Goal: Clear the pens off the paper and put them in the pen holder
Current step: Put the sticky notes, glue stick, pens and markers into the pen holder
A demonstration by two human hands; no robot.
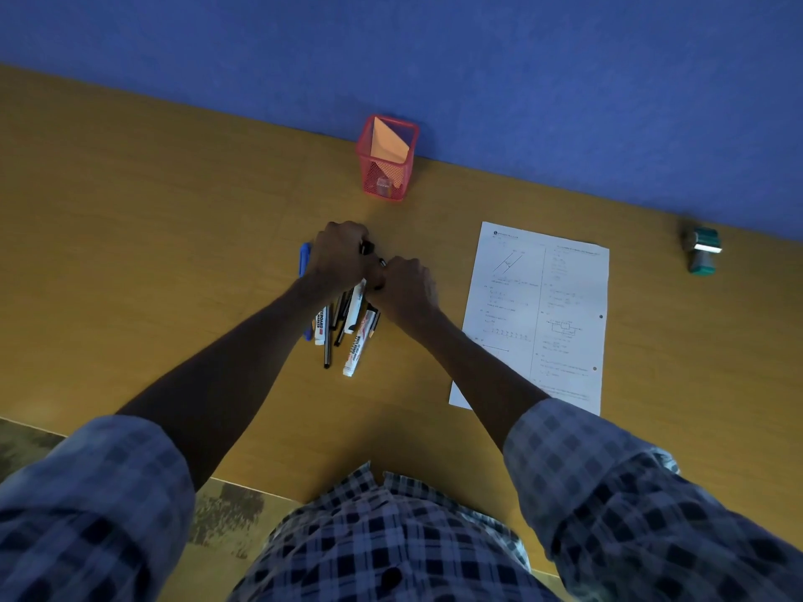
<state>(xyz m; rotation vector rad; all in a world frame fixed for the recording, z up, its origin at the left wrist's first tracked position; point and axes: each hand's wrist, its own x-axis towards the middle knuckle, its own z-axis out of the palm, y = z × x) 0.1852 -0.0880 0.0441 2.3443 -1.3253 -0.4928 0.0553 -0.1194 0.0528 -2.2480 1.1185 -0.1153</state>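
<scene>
1. The pens (343, 323) — a mixed bundle of white whiteboard markers, thin black pens and one blue pen at the left edge — lie gathered in a rough sheaf on the wooden desk (174, 236), well left of the paper (539, 319). Their near ends fan out toward the person; their far ends are under the hands.

2. Progress, as judged: the sheet carries no pens, so the clearing part appears done. The pen holder (386, 160) has received none of them; it holds only an orange folded slip and a small object at its bottom. Transfer remains entirely outstanding.

3. Grip: the left hand (339, 258) is curled over the far end of the bundle, with dark pen tips showing past its knuckles. The right hand (406, 288) is curled against the bundle's right side and touches the left hand. Both close on the pens; how many each hand secures cannot be told.

4. The bundle extends from the grip toward the person, so it is held near one end, not mid-length.

5. The holder stands beyond the hands, against the blue wall (478, 58), near but apart.

6. A teal stamp (703, 249) sits far right — uninvolved.
</scene>
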